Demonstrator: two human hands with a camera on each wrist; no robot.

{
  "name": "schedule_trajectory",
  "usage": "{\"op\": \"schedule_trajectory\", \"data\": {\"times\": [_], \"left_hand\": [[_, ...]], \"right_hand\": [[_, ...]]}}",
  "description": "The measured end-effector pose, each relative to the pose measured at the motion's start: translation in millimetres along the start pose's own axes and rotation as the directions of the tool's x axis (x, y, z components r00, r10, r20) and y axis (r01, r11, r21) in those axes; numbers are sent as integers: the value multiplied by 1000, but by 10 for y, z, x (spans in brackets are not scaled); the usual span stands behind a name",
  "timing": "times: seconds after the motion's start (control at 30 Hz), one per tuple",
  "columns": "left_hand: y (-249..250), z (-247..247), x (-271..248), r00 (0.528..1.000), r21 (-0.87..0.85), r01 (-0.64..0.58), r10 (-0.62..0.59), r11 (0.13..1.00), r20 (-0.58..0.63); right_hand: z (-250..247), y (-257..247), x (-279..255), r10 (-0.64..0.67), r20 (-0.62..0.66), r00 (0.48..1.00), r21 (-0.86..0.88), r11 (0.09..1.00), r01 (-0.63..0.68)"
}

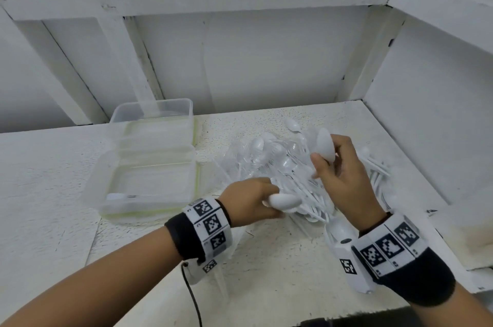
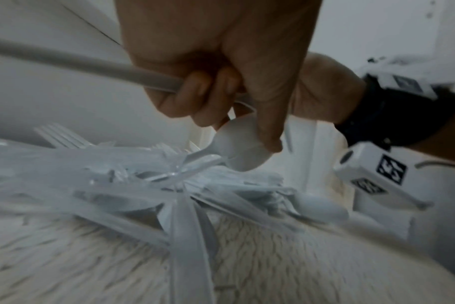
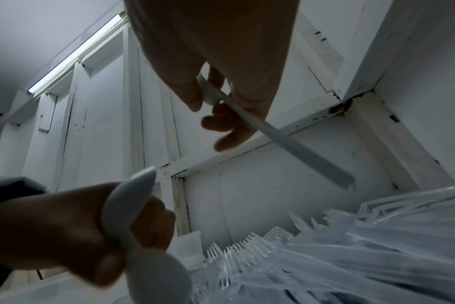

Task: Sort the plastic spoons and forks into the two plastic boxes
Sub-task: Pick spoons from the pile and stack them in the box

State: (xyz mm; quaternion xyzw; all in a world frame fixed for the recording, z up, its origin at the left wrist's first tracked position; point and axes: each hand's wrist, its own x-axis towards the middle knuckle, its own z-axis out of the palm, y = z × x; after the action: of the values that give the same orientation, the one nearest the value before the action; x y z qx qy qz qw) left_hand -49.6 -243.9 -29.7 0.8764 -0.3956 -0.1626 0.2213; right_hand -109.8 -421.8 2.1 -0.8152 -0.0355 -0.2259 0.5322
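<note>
Two clear plastic boxes stand at the left: the far box, and the near box with one white spoon inside. A pile of clear forks and white spoons lies mid-table. My left hand grips white spoons at the pile's near edge; the left wrist view shows its fingers curled round a handle. My right hand holds another white spoon bowl-up above the pile. In the right wrist view its fingertips pinch that handle.
The white table sits in a white wooden alcove with a back wall and a right side wall. More white spoons lie right of the pile. A black cable trails from my left wristband.
</note>
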Motion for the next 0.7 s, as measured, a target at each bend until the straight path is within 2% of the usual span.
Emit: {"op": "schedule_trajectory", "data": {"times": [0.1,0.2,0.3,0.4,0.43,0.47,0.53,0.6,0.67,0.7], "left_hand": [[-61,-99,-42,992,-313,48,-81,948,-94],[-109,-206,-116,959,-491,66,-192,869,-211],[-181,-348,-205,876,-667,12,-329,745,-352],[-216,-493,-273,783,-816,-94,-464,571,-415],[-233,-525,-280,764,-846,-125,-494,518,-415],[-238,-553,-292,755,-870,-155,-512,467,-410],[-279,-573,-309,748,-892,-194,-527,409,-404],[-308,-572,-329,767,-905,-194,-517,378,-380],[-316,-554,-345,788,-921,-184,-509,342,-347],[-316,-539,-351,791,-924,-177,-510,338,-338]], "right_hand": [[19,1,8,30,57,998,-31,999,-28],[54,117,-26,148,242,959,-290,954,-75],[112,195,-90,296,424,856,-535,844,-26],[205,239,-226,405,576,710,-711,677,191],[243,262,-264,412,596,690,-740,616,271],[280,283,-290,400,605,688,-755,563,336],[326,312,-320,401,611,683,-766,518,380],[333,334,-337,398,609,686,-770,504,391],[338,373,-343,338,627,701,-748,512,422],[348,387,-350,322,645,693,-731,524,437]]}}
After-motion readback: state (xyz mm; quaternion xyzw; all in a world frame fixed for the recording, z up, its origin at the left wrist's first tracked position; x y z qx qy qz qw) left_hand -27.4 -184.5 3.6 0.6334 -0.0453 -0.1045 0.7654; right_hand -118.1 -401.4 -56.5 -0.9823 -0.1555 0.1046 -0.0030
